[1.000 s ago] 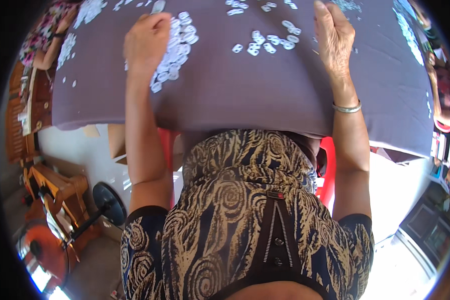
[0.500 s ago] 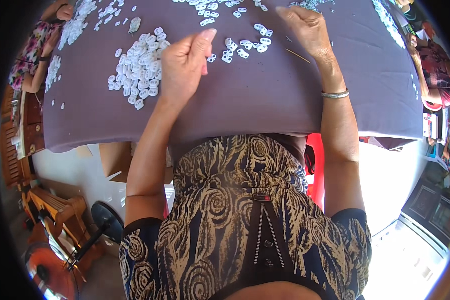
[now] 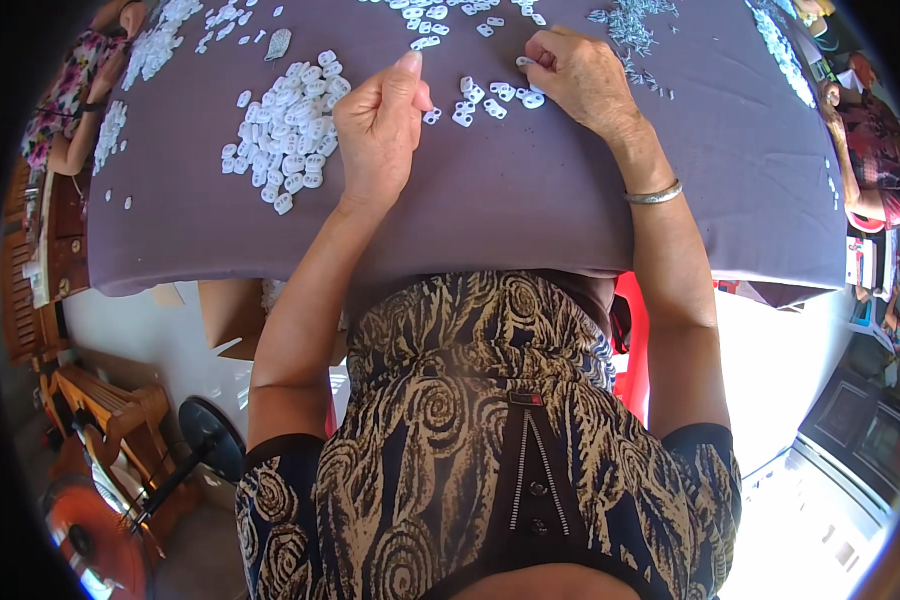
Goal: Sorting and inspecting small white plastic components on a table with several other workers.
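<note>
My left hand [image 3: 378,128] is closed in a loose fist, thumb uppermost, over the cloth; whatever its fingers hold is hidden. Just left of it spreads a heap of small white two-hole plastic pieces [image 3: 288,135]. My right hand [image 3: 582,82], a bangle at its wrist, has thumb and fingers pinched together with a white two-hole plastic piece [image 3: 524,62] at their tips. Between the hands lie several similar loose pieces [image 3: 494,108], some partly covered by the right hand.
A purple-grey cloth [image 3: 510,210] covers the table. Small metal screws [image 3: 635,30] are scattered beyond my right hand. More white pieces [image 3: 785,60] lie along the right edge and far left. People sit at both sides; a fan [image 3: 95,535] stands lower left.
My right hand has come down and left to the loose pieces, its fingers closing at one. My left hand stays closed, turned slightly. The thin wooden stick is no longer visible.
</note>
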Tool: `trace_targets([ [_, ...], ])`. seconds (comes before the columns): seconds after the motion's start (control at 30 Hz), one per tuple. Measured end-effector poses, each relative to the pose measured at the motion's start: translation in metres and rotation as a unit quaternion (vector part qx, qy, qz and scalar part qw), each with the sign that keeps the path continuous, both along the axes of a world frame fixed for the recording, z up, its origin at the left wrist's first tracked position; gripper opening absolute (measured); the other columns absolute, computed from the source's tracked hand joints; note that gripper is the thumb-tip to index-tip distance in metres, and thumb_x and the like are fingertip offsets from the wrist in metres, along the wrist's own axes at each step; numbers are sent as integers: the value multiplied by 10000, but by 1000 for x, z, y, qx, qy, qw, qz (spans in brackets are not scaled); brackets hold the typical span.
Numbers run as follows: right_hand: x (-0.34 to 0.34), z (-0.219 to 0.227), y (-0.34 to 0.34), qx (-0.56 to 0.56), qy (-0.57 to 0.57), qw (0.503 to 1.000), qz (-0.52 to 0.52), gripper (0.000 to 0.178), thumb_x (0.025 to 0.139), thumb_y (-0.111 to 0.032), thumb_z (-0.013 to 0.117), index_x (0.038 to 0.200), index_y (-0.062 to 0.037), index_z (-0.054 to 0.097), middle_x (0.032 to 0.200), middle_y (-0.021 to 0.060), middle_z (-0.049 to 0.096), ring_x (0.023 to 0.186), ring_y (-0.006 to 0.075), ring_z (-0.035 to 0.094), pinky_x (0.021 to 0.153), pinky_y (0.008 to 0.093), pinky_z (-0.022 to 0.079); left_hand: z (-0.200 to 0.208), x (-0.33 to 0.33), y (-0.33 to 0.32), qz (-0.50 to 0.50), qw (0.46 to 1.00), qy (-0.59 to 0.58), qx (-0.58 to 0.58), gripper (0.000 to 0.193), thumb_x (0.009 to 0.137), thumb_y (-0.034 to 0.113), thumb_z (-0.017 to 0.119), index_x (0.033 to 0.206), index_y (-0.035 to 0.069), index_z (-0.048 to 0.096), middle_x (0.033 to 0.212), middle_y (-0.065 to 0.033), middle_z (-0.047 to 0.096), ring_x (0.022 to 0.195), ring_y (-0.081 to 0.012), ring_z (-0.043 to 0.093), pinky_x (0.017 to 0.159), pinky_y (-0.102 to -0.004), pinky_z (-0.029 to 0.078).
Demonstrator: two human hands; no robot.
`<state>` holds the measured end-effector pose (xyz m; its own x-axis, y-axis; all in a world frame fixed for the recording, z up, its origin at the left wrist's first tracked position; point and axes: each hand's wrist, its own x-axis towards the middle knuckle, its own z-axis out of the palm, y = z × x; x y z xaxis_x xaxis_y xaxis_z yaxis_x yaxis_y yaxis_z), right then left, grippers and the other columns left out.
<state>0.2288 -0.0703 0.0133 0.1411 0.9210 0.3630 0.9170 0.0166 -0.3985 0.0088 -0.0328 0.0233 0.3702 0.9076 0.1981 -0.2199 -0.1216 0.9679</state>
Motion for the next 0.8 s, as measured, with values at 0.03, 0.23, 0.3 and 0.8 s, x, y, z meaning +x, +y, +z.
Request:
trace_targets([
  [0.03, -2, 0, -2, -4, 9, 1000, 12, 162, 764, -154, 693, 843, -22, 643, 767, 54, 616, 674, 201, 608, 644, 330, 504, 0, 0, 0, 1, 1000, -15, -18, 406, 941, 277, 567, 604, 52, 542, 495, 70, 368, 445, -6, 291, 410, -208, 204],
  [0.23, -10, 8, -3, 30, -30, 997, 60, 148, 744, -112, 685, 853, -23, 640, 758, 59, 613, 672, 193, 604, 640, 319, 505, -9, 3, -1, -1, 999, 46, 11, 361, 912, 262, 611, 616, 59, 570, 486, 80, 357, 432, -5, 285, 398, -209, 196],
  [0.3, -13, 11, -5, 23, -21, 997, 71, 145, 752, -103, 686, 867, -25, 643, 756, 60, 611, 674, 178, 604, 635, 307, 504, -8, 5, -3, -13, 999, 48, 3, 351, 909, 259, 615, 621, 61, 576, 486, 81, 356, 434, -4, 290, 401, -205, 197],
  [0.8, 10, 15, -13, -25, 63, 991, 113, 91, 783, -54, 673, 856, -10, 641, 720, 24, 545, 625, 120, 521, 597, 256, 450, -9, 4, -1, -17, 997, 71, 33, 324, 902, 226, 626, 633, 51, 582, 487, 86, 343, 448, 3, 273, 415, -202, 186],
])
